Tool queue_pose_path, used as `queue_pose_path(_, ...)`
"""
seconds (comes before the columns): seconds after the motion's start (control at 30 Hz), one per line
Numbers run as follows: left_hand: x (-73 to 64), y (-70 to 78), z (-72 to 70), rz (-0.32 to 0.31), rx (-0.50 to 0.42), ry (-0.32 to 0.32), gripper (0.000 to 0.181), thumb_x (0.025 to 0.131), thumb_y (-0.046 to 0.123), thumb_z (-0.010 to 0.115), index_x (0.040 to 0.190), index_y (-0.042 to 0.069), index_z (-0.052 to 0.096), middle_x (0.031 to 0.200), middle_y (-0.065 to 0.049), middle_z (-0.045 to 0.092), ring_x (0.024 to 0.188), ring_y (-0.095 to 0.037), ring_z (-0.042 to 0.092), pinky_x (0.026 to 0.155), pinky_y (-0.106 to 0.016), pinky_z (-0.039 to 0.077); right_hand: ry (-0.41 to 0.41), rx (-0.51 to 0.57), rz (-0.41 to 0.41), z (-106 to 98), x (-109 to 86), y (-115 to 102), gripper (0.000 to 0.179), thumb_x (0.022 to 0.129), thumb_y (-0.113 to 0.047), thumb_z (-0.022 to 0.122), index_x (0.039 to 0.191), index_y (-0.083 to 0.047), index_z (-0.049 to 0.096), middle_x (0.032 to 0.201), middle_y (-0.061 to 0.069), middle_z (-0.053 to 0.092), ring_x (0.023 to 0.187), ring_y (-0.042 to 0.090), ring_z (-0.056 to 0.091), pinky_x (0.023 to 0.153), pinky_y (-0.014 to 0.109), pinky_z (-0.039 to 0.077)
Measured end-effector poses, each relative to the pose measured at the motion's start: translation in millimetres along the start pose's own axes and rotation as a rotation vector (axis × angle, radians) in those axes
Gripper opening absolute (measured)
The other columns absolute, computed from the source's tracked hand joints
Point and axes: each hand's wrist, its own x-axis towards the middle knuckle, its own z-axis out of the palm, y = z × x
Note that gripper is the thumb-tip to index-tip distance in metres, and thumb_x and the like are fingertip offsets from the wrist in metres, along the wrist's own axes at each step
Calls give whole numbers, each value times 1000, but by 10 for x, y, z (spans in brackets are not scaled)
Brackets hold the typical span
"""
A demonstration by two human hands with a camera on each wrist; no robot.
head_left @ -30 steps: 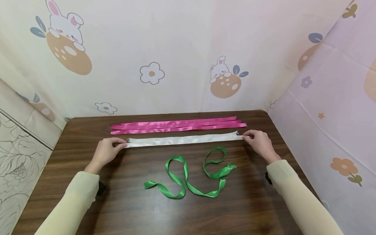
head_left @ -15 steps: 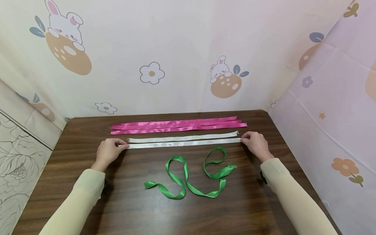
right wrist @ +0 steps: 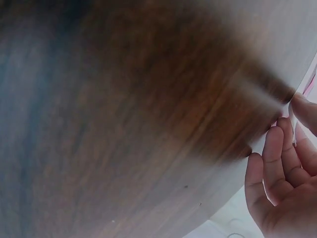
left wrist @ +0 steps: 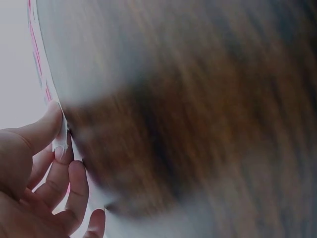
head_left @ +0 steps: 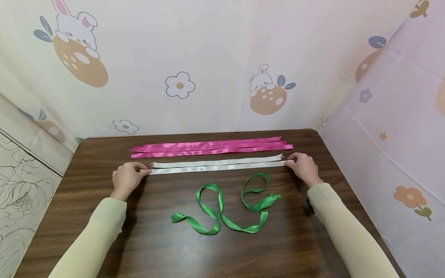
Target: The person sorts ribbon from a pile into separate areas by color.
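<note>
"So, which step do you make this?"

"Lining up, I'd judge. The left hand (head_left: 126,179) pinches one end of the nearer white ribbon (head_left: 216,168) between thumb and fingers, and the right hand (head_left: 304,168) pinches the other, so it runs straight across the table (head_left: 194,256)."

"And where does it sit?"

"Just in front of the farther white ribbon (head_left: 215,161), with a thin dark gap along much of their length. The pink ribbons (head_left: 257,148) lie beyond both; the green ribbon (head_left: 221,204) curls on the near side, untouched."

"Are its ends down flat?"

"I can't tell."

"What does the next move call for, then?"

"To my mind, even tension, then both pinches easing off together so it doesn't twist or skew."
</note>
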Motion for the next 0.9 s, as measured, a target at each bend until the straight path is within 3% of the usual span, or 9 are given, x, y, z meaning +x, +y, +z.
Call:
queue_pose_path(0.4,0,-30,-27,-23,10,30,35,92,41,77,102,8,79,95,-16,78,95,-43,69,80,-53,41,-5,2,22,-22,25,25,48,98,-42,69,122,-1,66,109,23,68,96,36,60,80,50,48)
queue_pose_path(0.9,-17,-103,-51,-26,5,66,38,91,42,78,106,8,78,97,-16,78,95,-42,69,78,-52,44,0,23,-21,-54,6,104,52,97,-42,70,122,3,64,103,20,66,92,32,59,81,46,50)
